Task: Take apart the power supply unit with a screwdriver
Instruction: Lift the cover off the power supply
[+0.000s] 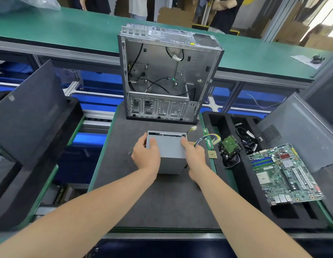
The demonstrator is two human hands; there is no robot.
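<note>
- Across the middle of the frame, the desk (124, 192) carries the dark mat where I am working.
- At upper centre, the computer case (167, 71) stands open-sided at the far end of the mat, with loose black wires inside. It is well apart from my hands.
- At lower right, the motherboard (284, 174) lies in a black foam tray (255, 207) beside the mat.
- Just below centre, the power supply unit (170, 153) rests on the mat. It is a plain grey metal box, and its cover is on as far as I can tell.
- My left hand (146, 156) grips the box's left edge, fingers curled round the side and thumb laid on top. My right hand (195, 155) holds the right edge the same way.
- Right of the box, its cable bundle (206, 138) of coloured wires trails toward the tray.
- Just left of my left hand, what look like a few small screws (129, 151) lie loose on the mat.
- I judge this step to be positioning: I am setting the box so I can find its cover screws. No screwdriver shows anywhere. Next I need to free one hand to fetch it, steady the box with the other, and keep the cables clear of the work.
</note>
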